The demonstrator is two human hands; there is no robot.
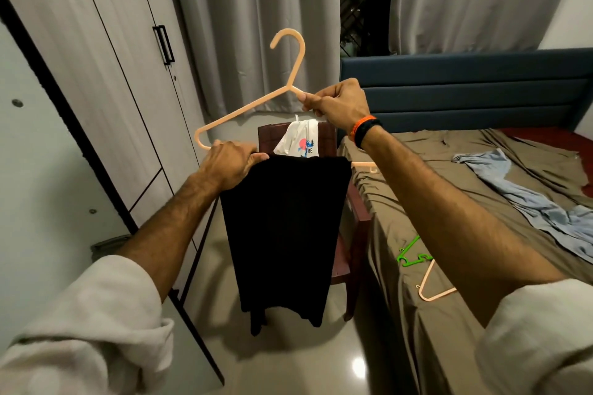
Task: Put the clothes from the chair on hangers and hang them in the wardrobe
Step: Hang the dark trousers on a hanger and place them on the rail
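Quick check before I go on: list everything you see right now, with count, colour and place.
held hanger: 1, peach, in both hands, hook up
black garment: 1, draped over the hanger's bottom bar
white printed garment: 1, on the chair back
chair: 1, dark brown, between wardrobe and bed
spare hangers: 2, green and peach, on the bed edge
blue cloth: 1, crumpled on the bed
bed: 1, olive sheet, blue headboard
wardrobe: 1, light grey, doors closed, left
curtains: grey, behind
left hand: grips bar and garment
right hand: grips hanger shoulder
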